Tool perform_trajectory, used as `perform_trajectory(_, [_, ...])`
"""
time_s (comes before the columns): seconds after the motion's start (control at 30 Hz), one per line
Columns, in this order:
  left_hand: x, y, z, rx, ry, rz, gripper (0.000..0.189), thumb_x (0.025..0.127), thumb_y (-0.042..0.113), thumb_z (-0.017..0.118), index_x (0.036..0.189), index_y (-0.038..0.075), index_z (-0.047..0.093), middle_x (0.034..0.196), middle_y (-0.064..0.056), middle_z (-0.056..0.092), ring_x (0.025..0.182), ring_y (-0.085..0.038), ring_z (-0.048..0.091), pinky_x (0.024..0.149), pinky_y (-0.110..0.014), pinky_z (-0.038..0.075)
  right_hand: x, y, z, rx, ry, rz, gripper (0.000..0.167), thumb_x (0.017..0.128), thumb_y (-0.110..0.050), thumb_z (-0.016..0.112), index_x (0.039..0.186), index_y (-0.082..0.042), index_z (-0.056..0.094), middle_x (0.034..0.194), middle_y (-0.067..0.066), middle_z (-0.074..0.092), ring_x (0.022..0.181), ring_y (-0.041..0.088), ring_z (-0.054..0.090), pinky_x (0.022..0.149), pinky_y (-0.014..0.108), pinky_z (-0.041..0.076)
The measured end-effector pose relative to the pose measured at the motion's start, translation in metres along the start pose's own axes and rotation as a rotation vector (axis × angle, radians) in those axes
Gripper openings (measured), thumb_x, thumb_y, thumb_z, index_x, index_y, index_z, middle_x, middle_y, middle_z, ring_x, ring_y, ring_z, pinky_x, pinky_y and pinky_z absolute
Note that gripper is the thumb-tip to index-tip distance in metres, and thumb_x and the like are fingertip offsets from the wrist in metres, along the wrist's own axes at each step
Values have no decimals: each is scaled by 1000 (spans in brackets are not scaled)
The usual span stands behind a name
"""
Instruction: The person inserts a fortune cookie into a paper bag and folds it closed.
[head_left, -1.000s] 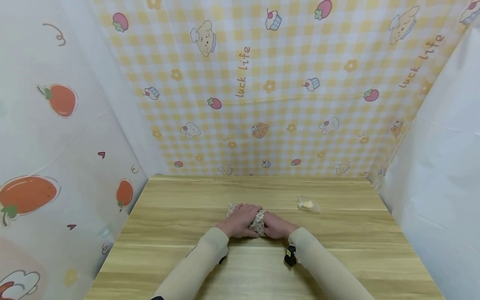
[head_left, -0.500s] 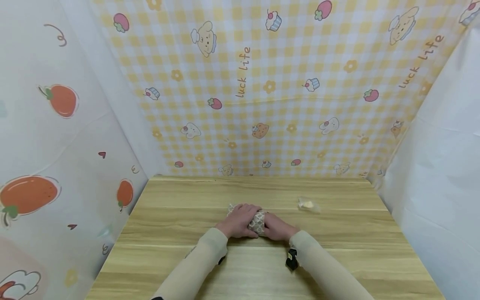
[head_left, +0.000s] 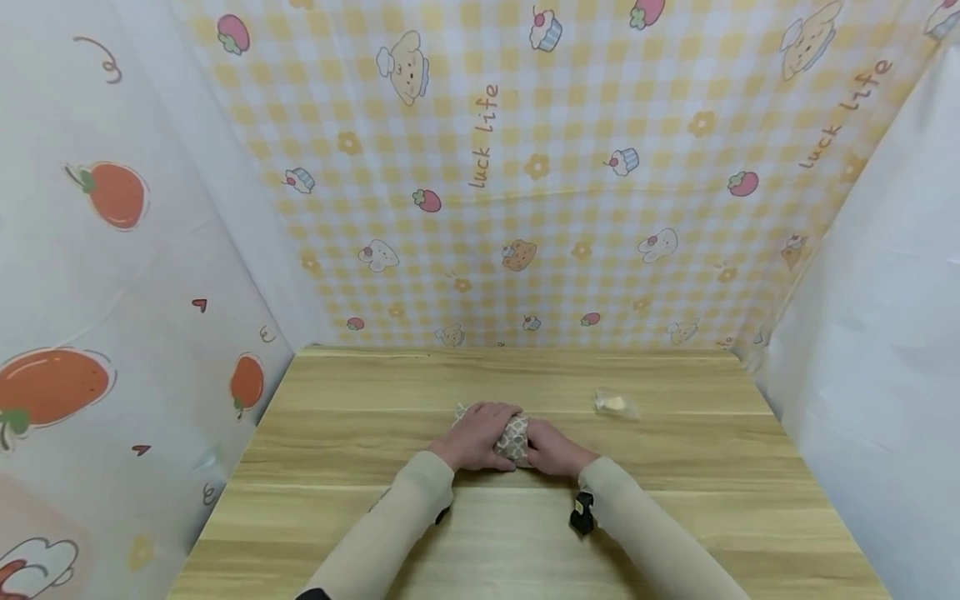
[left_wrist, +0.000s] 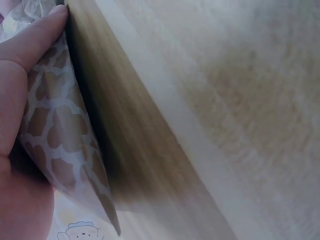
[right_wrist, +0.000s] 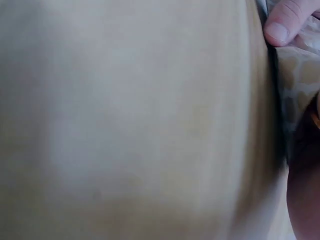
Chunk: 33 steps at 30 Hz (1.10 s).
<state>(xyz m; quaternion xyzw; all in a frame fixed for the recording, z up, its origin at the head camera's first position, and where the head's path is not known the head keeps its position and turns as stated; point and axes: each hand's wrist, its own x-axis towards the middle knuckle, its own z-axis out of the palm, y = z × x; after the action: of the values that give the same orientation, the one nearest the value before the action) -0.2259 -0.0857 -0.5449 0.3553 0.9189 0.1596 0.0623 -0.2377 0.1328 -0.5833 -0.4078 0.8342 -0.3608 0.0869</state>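
A wooden table (head_left: 495, 546) is stretching across; near its middle a patterned packet (head_left: 513, 440) is lying, left hand (head_left: 480, 435) gripping over it, right hand (head_left: 555, 447) grasping its right end; firm left pressure should be steadying it; farther right, a small clear sachet (head_left: 615, 403) is resting

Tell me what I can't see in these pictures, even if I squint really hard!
- Head view: part of the patterned packet, covered by the left hand.
- Head view: the ends of the right hand's fingers, hidden by the hand itself.
- Head view: what the pale thing is; too small.
- Right wrist view: the rest of the packet, cut off by the right edge.
- Left wrist view: the table's grain, blurred.
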Motion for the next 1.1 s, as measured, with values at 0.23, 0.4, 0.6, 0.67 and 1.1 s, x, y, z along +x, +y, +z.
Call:
perform_trajectory(0.23, [1,2,0,22,-1,9,93,85,45,88,157,10,41,154,-7,53,141,-26,49,122,-52,33,2,-4,-6,-50,-70,4,35,100,-2,61,135,2,63,131,14,69,121,25,65,107,43,52])
perform_trajectory(0.4, [-1,1,0,5,10,5,92,85,46,88,157,11,43,154,-7,52,141,-26,49,123,-50,33,-1,-5,-5,23,-24,28,27,99,-1,63,126,-3,67,119,7,73,107,16,68,96,35,57])
perform_trajectory(0.6, [-1,-3,2,-18,6,-22,92,86,48,87,157,12,41,156,-7,50,143,-25,47,124,-49,32,-10,-5,-5,72,113,15,23,99,-3,67,121,-8,69,114,2,72,101,10,65,90,32,57])
perform_trajectory(0.67, [-1,-4,2,-24,4,-28,92,86,48,86,158,12,41,156,-7,50,143,-25,47,124,-49,32,-14,-6,-8,97,129,23,27,101,-7,68,127,-11,68,117,1,71,103,11,66,90,32,57])
perform_trajectory(1.1, [-1,-3,0,5,-3,-64,96,86,50,85,160,13,37,157,-7,49,144,-27,47,124,-52,31,-42,-10,-45,109,271,123,41,104,-16,67,144,-5,61,135,17,67,106,26,70,89,37,61])
